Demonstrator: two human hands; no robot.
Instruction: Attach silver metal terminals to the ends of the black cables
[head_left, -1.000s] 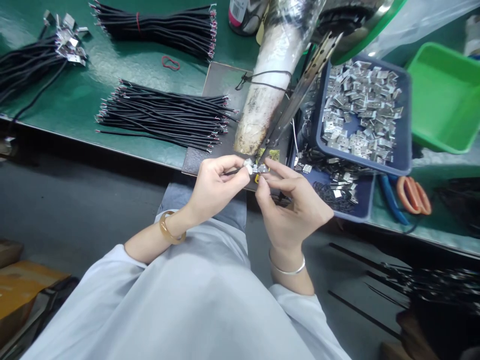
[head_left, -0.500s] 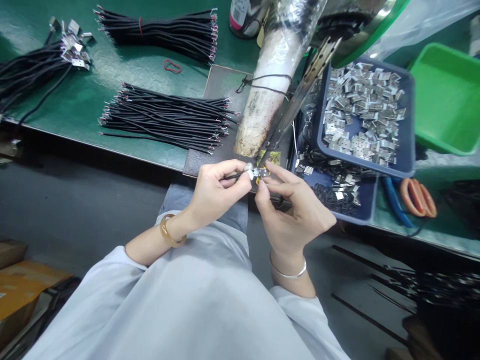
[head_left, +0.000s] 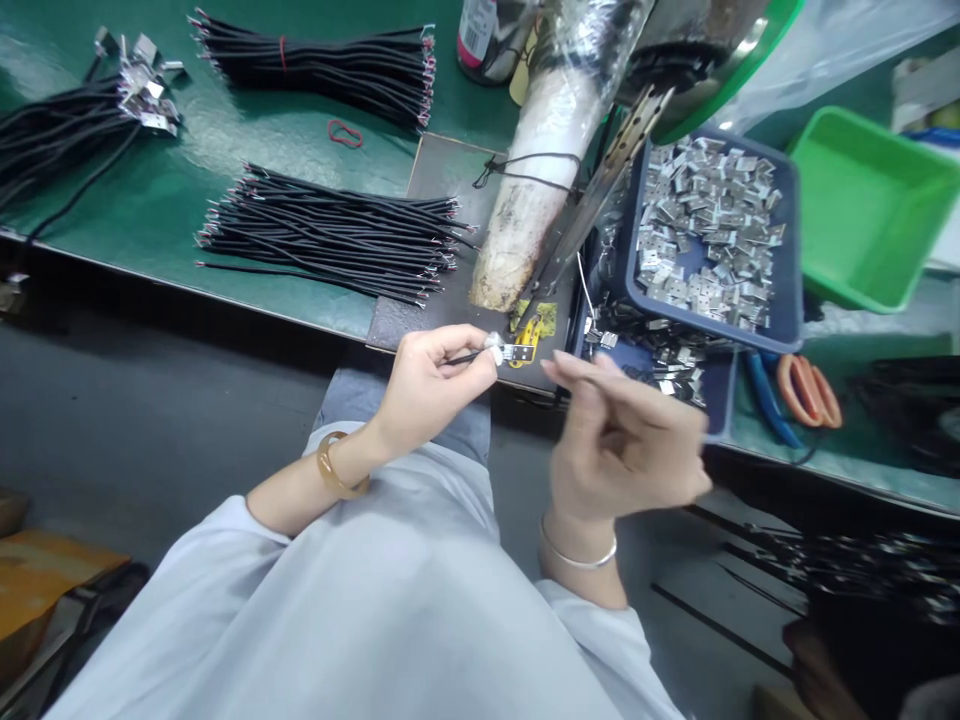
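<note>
In my left hand (head_left: 442, 385), thumb and fingers pinch a black cable (head_left: 466, 357) just behind its end. A metal USB plug (head_left: 519, 353) sticks out to the right from those fingertips, above a yellow metal part (head_left: 534, 335) on the dark work plate (head_left: 397, 318). To the right of the plug, apart from it, is my right hand (head_left: 630, 440), slightly blurred. Its fingers are loosely bent and apart, with nothing visible in them. It is nearest the lower blue tray (head_left: 721, 395), which holds small metal pieces and is partly hidden by the hand.
Black cables (head_left: 337, 235) lie loose left of the plate, with a tied bundle (head_left: 322, 70) behind. Cables with metal ends (head_left: 146, 90) lie far left. A wrapped column (head_left: 525, 200) stands behind my hands. Rightward are a tray rim (head_left: 789, 250) around metal shells, a green bin (head_left: 862, 200) and orange-handled tool (head_left: 810, 390).
My right hand has let go of the USB plug and moved right, toward the trays. My left hand still holds the cable in nearly the same place. The view has shifted slightly.
</note>
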